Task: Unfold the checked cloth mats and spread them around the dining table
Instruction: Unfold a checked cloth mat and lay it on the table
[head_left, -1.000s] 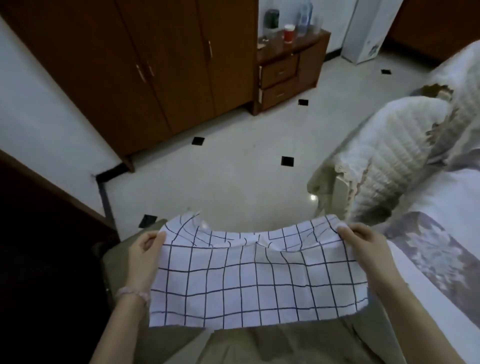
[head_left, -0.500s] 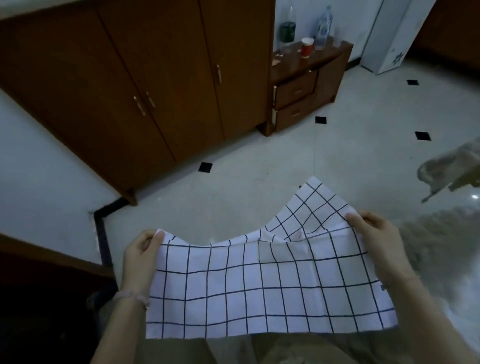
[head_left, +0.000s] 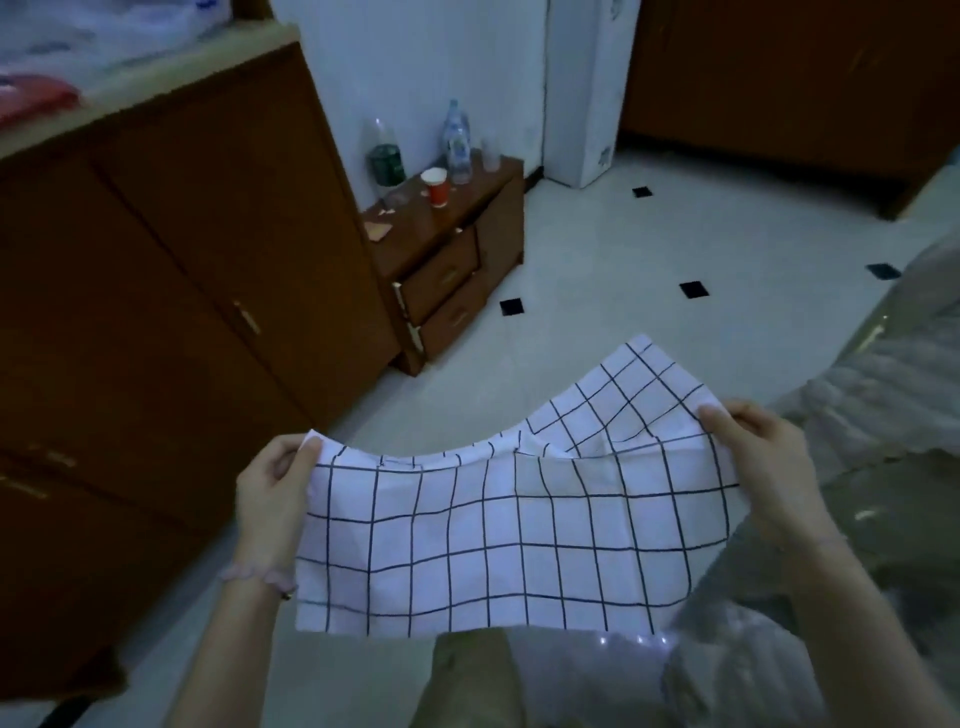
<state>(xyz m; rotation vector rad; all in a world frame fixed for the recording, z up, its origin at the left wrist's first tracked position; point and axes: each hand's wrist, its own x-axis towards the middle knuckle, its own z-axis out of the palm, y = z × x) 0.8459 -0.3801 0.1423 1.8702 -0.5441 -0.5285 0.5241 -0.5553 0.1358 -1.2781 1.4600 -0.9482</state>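
The checked mat is held in the air, stretched lengthwise between the left hand and right hand, each pinching a top corner; beyond it stands the nightstand; the table is perhaps unseen.

Your left hand pinched the mat at its top left corner, thumb on the side facing you and fingers curled behind. Your right hand pinched the top right edge the same way, and sat a little higher in view than the left. Both forearms reached in from the bottom of the view, spread well apart, wrists fairly straight. A bead bracelet ringed your left wrist.
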